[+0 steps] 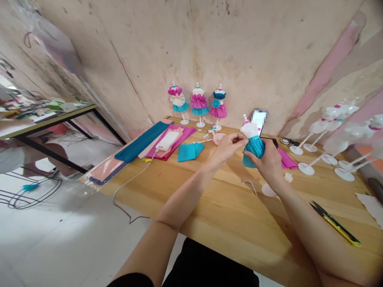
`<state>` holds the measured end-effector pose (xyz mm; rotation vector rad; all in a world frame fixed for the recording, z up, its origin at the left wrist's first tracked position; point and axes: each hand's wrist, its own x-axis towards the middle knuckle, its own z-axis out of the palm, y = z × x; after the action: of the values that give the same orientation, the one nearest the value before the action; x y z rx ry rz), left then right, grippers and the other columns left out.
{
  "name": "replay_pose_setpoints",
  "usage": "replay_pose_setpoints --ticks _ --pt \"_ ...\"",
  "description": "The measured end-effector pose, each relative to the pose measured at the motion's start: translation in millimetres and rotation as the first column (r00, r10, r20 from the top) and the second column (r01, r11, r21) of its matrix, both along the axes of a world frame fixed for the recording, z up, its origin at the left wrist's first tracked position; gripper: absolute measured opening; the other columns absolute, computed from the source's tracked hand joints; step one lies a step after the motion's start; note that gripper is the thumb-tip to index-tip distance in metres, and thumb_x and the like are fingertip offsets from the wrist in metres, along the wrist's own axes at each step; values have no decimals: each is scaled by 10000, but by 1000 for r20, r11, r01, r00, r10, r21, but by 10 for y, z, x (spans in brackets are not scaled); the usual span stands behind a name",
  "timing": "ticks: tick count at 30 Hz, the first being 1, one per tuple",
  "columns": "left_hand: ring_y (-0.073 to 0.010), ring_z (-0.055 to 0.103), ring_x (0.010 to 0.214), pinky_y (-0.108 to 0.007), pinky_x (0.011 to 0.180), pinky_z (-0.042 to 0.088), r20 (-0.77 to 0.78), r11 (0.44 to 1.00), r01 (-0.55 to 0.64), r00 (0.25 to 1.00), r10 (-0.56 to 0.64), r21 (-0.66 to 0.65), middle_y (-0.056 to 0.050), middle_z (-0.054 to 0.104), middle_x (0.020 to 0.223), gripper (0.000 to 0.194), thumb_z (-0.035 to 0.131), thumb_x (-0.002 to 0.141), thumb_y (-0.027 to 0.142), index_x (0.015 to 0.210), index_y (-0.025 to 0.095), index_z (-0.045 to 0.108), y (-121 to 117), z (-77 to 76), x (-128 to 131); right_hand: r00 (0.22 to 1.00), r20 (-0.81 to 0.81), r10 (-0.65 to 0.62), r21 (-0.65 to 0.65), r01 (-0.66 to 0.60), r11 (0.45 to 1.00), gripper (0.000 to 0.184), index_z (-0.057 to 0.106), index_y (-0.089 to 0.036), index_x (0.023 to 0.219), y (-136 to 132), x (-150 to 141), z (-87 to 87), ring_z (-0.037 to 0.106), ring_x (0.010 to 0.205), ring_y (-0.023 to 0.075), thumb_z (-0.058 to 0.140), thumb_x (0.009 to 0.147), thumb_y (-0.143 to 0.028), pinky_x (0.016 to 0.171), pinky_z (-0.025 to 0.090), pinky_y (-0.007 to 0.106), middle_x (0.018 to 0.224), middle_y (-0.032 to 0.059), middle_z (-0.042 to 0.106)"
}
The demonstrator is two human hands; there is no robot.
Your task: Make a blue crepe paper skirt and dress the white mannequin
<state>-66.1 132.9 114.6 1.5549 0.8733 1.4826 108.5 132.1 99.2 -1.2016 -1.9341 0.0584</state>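
Note:
A small white dress form (249, 130) stands between my hands, with a teal crepe-paper skirt (255, 147) gathered around its waist. My left hand (229, 147) pinches the paper at the waist from the left. My right hand (265, 161) wraps around the skirt and the form's lower part, hiding the stand. Both hands are above the wooden table (227, 215). A folded teal paper piece (190, 152) lies left of my left hand, and a small pink paper cup shape (219, 138) sits just beyond it.
Several dressed paper mannequins (199, 101) stand against the stained wall. Paper sheets (140, 143) and a corded white power bank (167, 140) lie at left. Bare white forms (326, 125) stand at right. Yellow-handled snips (335, 223) lie near the front edge, beyond which is the floor.

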Motion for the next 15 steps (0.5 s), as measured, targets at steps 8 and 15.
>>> replay_pose_setpoints --ticks 8,15 --pt "-124 545 815 -259 782 414 2 999 21 1000 -20 -41 -27 610 827 188 648 785 315 805 127 644 88 -59 -18 1000 7 11 -43 -11 999 703 475 -170 1252 39 17 -79 563 1037 324 605 768 -663 818 454 430 1135 156 591" --pt "-117 515 818 -256 812 395 38 994 -19 999 23 -108 -1 567 803 98 588 778 249 761 153 587 106 -120 37 1000 -7 22 -107 -23 994 686 502 -170 1210 93 2 -145 601 941 312 577 767 -688 765 457 416 1047 141 635"
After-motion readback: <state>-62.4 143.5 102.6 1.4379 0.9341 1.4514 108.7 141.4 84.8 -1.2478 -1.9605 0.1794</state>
